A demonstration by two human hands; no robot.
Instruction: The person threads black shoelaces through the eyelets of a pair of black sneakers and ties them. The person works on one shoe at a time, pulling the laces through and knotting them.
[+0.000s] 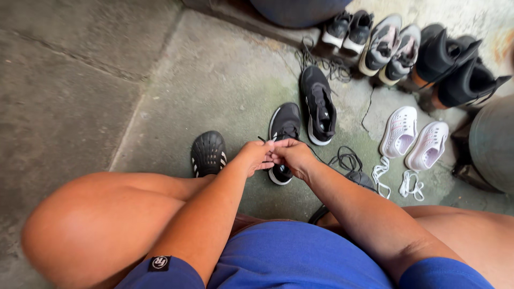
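Nine shoes lie on the stone floor (203, 80): two small black-and-white ones, two grey trainers, two black boots, two white sneakers (413, 138) with loose white laces, one black trainer (319, 105), plus the black sneaker (284, 131) being laced in front of the knees. The left hand (256, 156) and right hand (292, 155) meet over it, fingers pinched shut on its black lace (263, 140). A black clog (208, 152) sits just left of it
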